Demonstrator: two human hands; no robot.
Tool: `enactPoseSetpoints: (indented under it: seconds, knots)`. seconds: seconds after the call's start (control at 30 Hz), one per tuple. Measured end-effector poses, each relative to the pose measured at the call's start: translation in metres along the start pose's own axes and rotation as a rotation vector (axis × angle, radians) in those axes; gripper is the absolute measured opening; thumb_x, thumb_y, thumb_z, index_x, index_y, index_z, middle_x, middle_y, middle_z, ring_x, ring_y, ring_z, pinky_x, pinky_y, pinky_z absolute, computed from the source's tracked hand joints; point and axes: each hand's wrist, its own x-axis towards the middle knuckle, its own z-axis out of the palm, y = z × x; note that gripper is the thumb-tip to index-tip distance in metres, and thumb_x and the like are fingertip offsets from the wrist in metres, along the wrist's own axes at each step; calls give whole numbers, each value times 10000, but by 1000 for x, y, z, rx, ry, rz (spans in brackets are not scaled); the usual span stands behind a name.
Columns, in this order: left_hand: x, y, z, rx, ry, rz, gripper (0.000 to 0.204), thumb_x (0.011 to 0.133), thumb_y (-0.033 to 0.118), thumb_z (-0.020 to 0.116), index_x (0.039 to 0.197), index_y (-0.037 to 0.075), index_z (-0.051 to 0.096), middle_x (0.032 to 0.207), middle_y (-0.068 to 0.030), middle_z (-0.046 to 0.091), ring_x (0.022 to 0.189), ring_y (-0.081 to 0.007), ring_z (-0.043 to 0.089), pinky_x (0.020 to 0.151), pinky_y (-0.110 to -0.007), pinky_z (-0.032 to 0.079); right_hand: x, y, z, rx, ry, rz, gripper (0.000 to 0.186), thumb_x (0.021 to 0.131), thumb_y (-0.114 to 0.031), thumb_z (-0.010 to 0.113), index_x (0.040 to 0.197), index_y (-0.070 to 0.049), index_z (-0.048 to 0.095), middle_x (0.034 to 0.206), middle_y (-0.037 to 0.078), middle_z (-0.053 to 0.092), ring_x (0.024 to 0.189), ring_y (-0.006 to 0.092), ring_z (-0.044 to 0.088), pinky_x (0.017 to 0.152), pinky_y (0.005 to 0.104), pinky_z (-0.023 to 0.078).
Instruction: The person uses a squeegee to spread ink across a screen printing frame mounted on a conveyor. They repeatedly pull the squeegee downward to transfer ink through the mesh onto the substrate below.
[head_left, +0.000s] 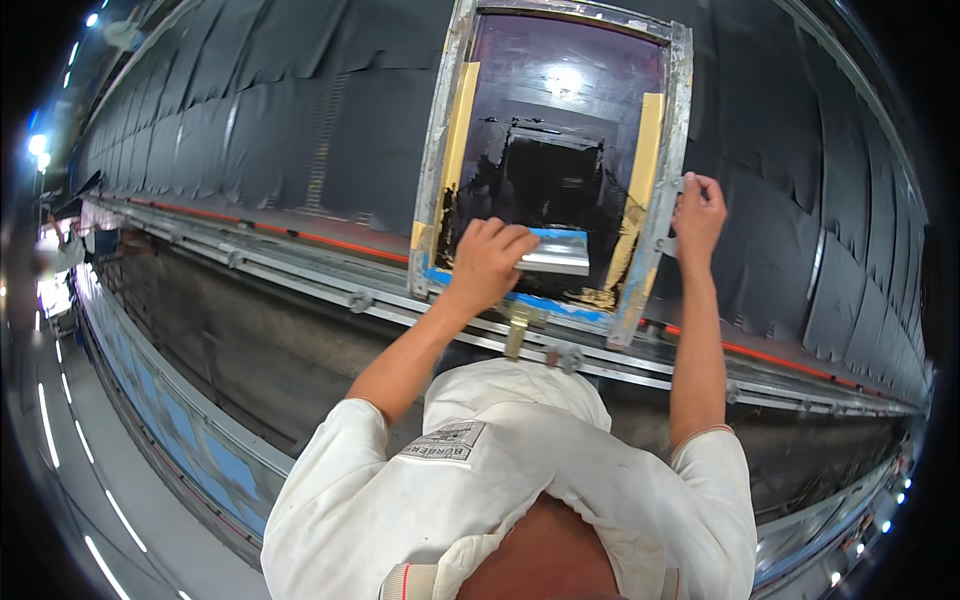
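A screen printing frame (683, 110) with metal rails lies in front of me, its dark purple mesh (600, 60) smeared with black ink (550, 185) toward the near end. My left hand (490, 260) is closed around the left end of a squeegee (556, 253), a short metal bar with a blue strip along its top. The squeegee lies crosswise over the inked near part of the mesh. At the right rail, my right hand (700, 215) has its fingers curled against the frame's outer edge. Part of its grip is hidden.
Yellow tape (460, 120) lines the inner sides of the frame, with blue tape (560, 306) along its near end. Black fabric panels (270, 120) cover the long table on both sides. A metal rail (300, 285) with clamps runs along the table's near edge.
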Motion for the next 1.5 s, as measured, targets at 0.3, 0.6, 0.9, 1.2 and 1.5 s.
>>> enactPoseSetpoints:
  seconds: [0.3,0.6,0.9,1.2,1.5]
  knots:
    - [-111,-135,-125,100,-174,-1,521,610,16,811,1110,127,717,1135,2,700,1042,-239,616,897,-411,461,-54,41,182,-129,-12,-66,243,1004,-265,685,985,-23,672,678,6,643,609,61,541,574,289,418]
    - [-116,-161,-114,46,-180,69,505,607,7,800,1094,107,714,1119,-2,699,993,-225,619,872,-404,445,-54,46,184,-232,47,-13,278,992,-316,692,1021,-41,723,736,2,648,677,69,558,652,299,455]
    - [-1,-203,-109,59,-108,152,434,643,-2,800,1052,128,733,1030,-2,727,917,-238,633,812,-385,437,-58,42,187,-539,147,-133,283,982,-366,672,1086,-112,741,789,97,695,707,243,648,716,368,506]
    - [79,-237,-119,-16,-302,11,213,753,208,867,921,118,773,849,-58,745,842,-298,699,756,-429,475,-50,-61,237,-708,-377,-553,432,910,-429,746,1125,-54,750,1114,181,738,1041,360,694,946,443,514]
    - [115,-259,-103,6,-301,-3,269,726,239,882,946,111,794,725,-94,714,778,-319,702,810,-444,482,-35,-51,313,-1097,-786,-639,238,788,-199,812,940,-29,742,814,211,724,827,422,699,794,496,540]
